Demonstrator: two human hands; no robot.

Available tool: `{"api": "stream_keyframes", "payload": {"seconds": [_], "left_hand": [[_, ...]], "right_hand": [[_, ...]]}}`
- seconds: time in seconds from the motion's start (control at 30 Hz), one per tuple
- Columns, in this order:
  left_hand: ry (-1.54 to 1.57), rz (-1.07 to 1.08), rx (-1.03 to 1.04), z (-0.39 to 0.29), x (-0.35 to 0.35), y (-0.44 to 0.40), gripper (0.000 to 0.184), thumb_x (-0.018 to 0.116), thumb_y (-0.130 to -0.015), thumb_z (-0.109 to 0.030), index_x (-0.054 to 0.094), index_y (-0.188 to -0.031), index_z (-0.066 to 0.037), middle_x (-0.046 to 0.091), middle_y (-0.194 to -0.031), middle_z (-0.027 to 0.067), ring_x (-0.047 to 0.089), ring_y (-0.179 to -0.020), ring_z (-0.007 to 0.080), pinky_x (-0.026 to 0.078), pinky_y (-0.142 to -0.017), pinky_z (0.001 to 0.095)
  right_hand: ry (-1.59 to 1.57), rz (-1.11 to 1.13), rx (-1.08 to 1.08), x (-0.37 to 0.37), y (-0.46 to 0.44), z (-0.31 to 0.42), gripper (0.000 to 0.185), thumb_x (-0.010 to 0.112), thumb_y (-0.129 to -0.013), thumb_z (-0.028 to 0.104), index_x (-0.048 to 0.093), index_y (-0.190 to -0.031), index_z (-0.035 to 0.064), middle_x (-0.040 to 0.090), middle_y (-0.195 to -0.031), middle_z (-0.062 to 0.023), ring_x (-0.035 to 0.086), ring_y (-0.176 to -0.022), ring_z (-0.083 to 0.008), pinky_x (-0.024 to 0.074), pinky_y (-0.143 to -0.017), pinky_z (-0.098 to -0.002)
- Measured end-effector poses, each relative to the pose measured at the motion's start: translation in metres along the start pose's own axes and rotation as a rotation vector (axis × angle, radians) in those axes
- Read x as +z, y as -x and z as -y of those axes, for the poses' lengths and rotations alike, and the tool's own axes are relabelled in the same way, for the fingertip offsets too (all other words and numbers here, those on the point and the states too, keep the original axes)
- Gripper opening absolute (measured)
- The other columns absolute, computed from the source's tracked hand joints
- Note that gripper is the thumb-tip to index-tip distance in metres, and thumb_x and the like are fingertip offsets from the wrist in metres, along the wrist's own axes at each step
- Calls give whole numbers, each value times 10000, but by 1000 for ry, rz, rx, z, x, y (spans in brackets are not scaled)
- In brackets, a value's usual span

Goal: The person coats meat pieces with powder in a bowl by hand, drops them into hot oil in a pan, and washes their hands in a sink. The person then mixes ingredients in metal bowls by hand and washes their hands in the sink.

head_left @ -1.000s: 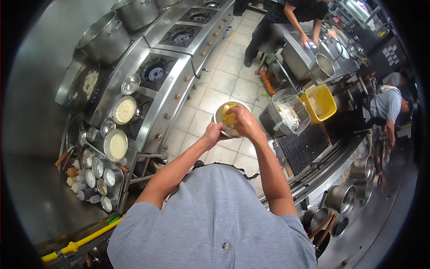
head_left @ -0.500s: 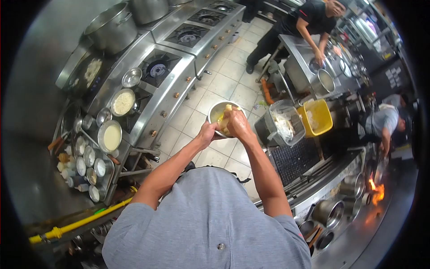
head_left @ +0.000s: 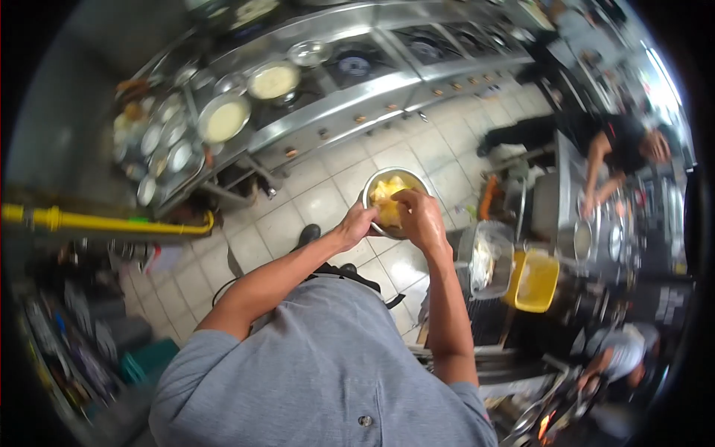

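Note:
Held in front of my body is a round metal bowl [head_left: 379, 176] with wet, yellow-coated pieces of food [head_left: 388, 192] in it; their exact kind is unclear. My left hand [head_left: 359, 226] grips the bowl's near left side, thumb at the rim and the other fingers mostly hidden beneath. Over the right side of the bowl, my right hand [head_left: 421, 217] is wet, with its fingers curled and pinched onto the yellow food. The fingertips are partly hidden among the pieces.
A stove [head_left: 350, 112] runs along the far side, with pans of pale food [head_left: 224, 121] at its left end. A yellow bin [head_left: 538, 281] and a lined grey bin [head_left: 482, 261] stand right. Co-workers [head_left: 622, 153] work at right; a flame [head_left: 547, 426] burns low right. A yellow pipe [head_left: 112, 220] crosses left.
My view has turned left, so the stove and bins appear shifted and rotated. The piece raised in my right hand is lower, and more yellow food shows in the bowl.

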State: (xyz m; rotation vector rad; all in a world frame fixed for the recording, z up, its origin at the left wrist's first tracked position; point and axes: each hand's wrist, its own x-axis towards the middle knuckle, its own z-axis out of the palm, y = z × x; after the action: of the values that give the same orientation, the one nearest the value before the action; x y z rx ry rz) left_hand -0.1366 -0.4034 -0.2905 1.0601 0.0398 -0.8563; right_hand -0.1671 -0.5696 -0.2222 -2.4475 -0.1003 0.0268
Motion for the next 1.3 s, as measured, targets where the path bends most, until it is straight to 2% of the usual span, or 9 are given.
{"api": "stream_keyframes", "payload": {"seconds": [0.07,0.23,0.3,0.53,0.73,0.87,1.07,1.2,1.3], "left_hand": [[10,-39,12,-4,-9,21,540,475,-783,-40,410,-1318,-2,592,-1162,147,662,-978,264,597,-824,421],[-70,-263,37,-2,-46,59,533,506,-769,-86,432,-1295,-42,588,-1061,109,643,-899,204,581,-735,358],[43,-265,0,2,-78,72,490,485,-784,-83,444,-1268,-19,580,-1083,117,641,-926,222,570,-809,401],[210,-386,128,-43,-155,134,473,447,-803,-61,418,-1273,-13,563,-1118,139,631,-1014,276,575,-841,450],[263,-530,297,-84,-248,182,632,493,-760,-107,358,-1373,-31,542,-1157,149,633,-991,279,592,-822,450],[322,-669,361,-100,-312,201,614,485,-750,-77,379,-1353,-18,541,-1171,144,622,-1015,279,600,-811,431],[441,-806,461,-134,-372,236,607,484,-759,-72,385,-1357,-29,543,-1132,152,639,-955,276,612,-745,427],[584,-895,568,-134,-403,252,609,475,-768,-48,361,-1365,-13,541,-1209,184,643,-993,290,603,-775,445],[668,-1006,564,-141,-407,272,591,474,-770,-27,376,-1352,-9,541,-1237,161,608,-1068,311,554,-849,496]], "right_hand": [[-94,-112,25,3,-8,16,215,603,-804,81,687,-986,4,650,-971,-207,628,-887,-389,498,-808,-431],[2,124,-334,52,-38,42,212,626,-816,104,675,-990,-8,656,-1010,-207,635,-923,-380,503,-811,-423],[-198,213,-109,55,-51,79,211,637,-826,110,671,-988,-19,670,-979,-210,667,-847,-350,523,-750,-396],[-23,319,-438,138,-92,153,210,626,-837,136,682,-951,-32,683,-912,-214,664,-829,-370,525,-748,-408],[-152,204,-441,219,-145,254,206,631,-839,136,678,-939,-38,675,-945,-222,664,-825,-361,520,-751,-417],[-22,349,-759,262,-182,317,217,625,-862,144,680,-990,-22,680,-943,-211,671,-818,-333,522,-743,-409],[-1003,645,-129,307,-263,394,266,644,-901,129,607,-1119,-20,671,-1004,-108,647,-883,-192,539,-770,-341],[-1059,695,-101,357,-362,414,324,630,-904,116,555,-1185,-27,639,-1045,-121,629,-924,-207,533,-773,-331],[-647,717,-162,446,-456,397,429,676,-862,187,555,-1221,-13,635,-1141,-153,638,-975,-267,528,-832,-370]]}}
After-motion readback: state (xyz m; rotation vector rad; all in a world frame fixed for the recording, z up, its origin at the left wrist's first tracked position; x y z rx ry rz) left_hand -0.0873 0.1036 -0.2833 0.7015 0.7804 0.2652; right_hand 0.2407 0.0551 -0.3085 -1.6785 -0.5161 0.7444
